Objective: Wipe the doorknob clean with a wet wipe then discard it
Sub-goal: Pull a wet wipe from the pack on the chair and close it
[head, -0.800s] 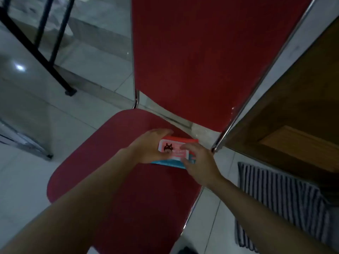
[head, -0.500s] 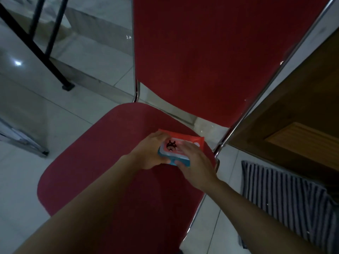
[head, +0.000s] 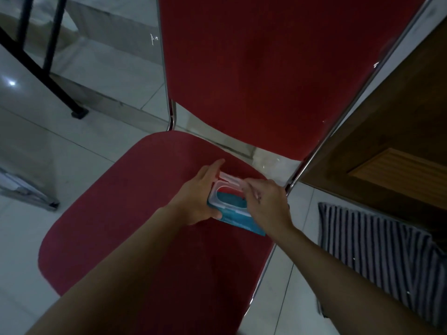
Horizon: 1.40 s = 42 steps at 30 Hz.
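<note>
My left hand (head: pixel 197 199) cups the flat teal-and-red wet-wipe pack (head: pixel 238 220) at the red chair seat's (head: pixel 125 213) back right corner, steadying it while my right hand (head: pixel 266 201) pinches its clear plastic flip lid (head: pixel 229 178) upright, exposing the opening.

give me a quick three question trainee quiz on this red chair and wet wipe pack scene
1. True or false: the clear plastic flip lid of the teal wet wipe pack is open.
2. What does the pack rest on? A) white tiled floor B) red padded chair seat C) striped cloth
3. Which hand steadies the pack's side while the other works at the lid?

Key
1. True; the oval opening shows.
2. B
3. The left hand steadies; the right hand is at the lid.
</note>
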{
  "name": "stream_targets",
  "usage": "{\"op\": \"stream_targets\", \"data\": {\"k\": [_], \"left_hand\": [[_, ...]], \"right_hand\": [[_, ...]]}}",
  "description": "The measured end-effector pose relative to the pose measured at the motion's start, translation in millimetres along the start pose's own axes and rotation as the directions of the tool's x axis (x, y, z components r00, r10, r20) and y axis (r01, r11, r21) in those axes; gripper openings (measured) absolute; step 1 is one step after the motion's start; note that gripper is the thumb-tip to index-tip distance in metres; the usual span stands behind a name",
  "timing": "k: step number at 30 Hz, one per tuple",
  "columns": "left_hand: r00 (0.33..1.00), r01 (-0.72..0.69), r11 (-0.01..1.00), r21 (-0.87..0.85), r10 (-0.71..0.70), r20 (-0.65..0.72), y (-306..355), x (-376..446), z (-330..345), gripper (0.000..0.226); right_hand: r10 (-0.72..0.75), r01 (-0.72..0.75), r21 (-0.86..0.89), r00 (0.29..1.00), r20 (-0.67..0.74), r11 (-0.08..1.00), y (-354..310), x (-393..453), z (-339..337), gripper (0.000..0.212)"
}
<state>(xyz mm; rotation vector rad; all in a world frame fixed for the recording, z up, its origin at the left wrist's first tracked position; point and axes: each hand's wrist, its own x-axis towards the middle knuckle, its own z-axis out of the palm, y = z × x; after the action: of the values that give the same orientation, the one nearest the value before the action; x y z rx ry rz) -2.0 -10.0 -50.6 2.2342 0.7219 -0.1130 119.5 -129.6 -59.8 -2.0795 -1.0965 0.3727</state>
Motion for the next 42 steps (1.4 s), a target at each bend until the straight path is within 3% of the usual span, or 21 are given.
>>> {"op": "stream_targets", "data": {"k": [3,9,13,17,22,29,33,36,39,42], "left_hand": [[1.0,-0.014,0.999,-0.039,0.014,-0.017,0,-2,0,0.103],[0.994,-0.106,0.979,0.176,0.1,0.04,-1,1,4,0.083],[0.994,0.004,0.992,0.124,0.01,-0.108,7,5,18,0.06],[0.94,0.127,0.984,0.126,-0.079,-0.332,21,7,42,0.058],[0.908,0.213,0.968,0.131,-0.146,-0.393,30,11,53,0.067],[0.864,0.104,0.994,-0.024,-0.102,-0.492,17,4,38,0.012],[0.898,0.008,0.997,-0.082,-0.043,-0.438,4,3,28,0.028],[0.931,-0.004,1.0,-0.025,-0.005,-0.365,-1,6,23,0.042],[0.954,-0.014,1.0,0.011,0.017,-0.298,-6,10,21,0.044],[0.961,-0.016,1.0,0.02,0.021,-0.276,-8,13,21,0.043]], "right_hand": [[0.118,-0.112,0.114,0.992,-0.051,0.987,4,5,-5,0.02],[0.226,-0.19,0.171,0.949,-0.22,0.967,15,6,-4,0.013],[0.24,-0.188,0.215,0.938,-0.25,0.958,17,-2,-2,0.02],[0.165,-0.126,0.193,0.965,-0.202,0.973,22,-15,4,0.016],[0.097,-0.079,0.103,0.978,-0.185,0.992,28,-22,7,0.009],[0.052,-0.04,0.074,0.982,-0.179,0.996,26,-23,7,0.01],[0.039,-0.03,0.073,0.991,-0.131,0.997,24,-21,5,0.025],[0.07,-0.063,0.058,0.989,-0.129,0.996,23,-18,6,0.035],[0.023,-0.025,-0.017,0.995,-0.098,1.0,17,-13,7,0.029],[-0.042,0.044,-0.085,0.999,0.017,0.995,7,-10,7,0.016]]}}
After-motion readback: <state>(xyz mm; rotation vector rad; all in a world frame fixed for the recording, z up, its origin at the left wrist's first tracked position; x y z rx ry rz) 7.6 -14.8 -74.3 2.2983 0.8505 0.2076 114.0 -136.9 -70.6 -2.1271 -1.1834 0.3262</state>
